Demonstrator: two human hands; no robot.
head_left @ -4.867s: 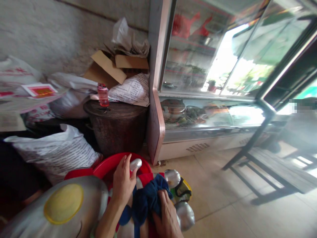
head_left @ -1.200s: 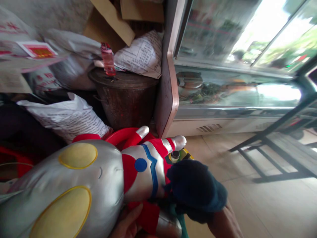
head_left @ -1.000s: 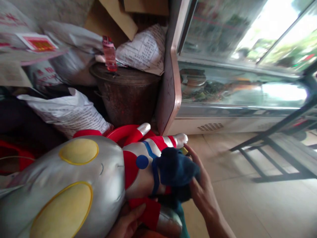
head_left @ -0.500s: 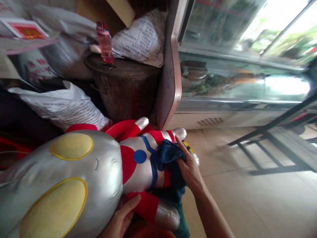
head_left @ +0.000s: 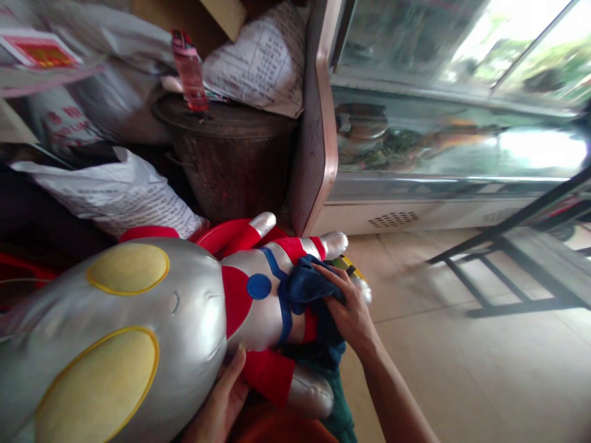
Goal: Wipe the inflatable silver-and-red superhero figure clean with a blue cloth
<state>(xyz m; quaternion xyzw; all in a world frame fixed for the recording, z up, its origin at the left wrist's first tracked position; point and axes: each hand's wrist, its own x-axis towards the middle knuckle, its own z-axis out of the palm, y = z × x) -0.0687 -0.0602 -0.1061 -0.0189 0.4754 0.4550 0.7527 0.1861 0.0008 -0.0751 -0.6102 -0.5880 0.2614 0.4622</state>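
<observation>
A large stuffed doll (head_left: 180,307) with a silver head, yellow eyes and a red, silver and blue body lies across my front, its head to the left. My left hand (head_left: 226,394) grips it under the head beside the near red-and-silver arm, thumb pointing up; the other fingers are partly hidden. In my right hand (head_left: 351,307) is a bunched dark blue cloth (head_left: 307,283), pressed on the doll's waist and upper legs. More dark blue and green fabric (head_left: 339,400) hangs below the doll. A yellow-and-black striped thing (head_left: 348,266) shows between the doll's feet.
A red basin (head_left: 226,234) and an orange container (head_left: 281,426) sit partly under the doll. Behind stands a dark lidded bin (head_left: 235,160) bearing a pink bottle (head_left: 190,74). Printed sacks (head_left: 120,191) are at left, a glass display case (head_left: 415,135) and a wooden bench (head_left: 545,258) at right.
My right hand has shifted the blue cloth slightly left across the doll's waist, its fingers now flatter on it. My left thumb has drawn back off the doll's red sleeve. The view has shifted slightly.
</observation>
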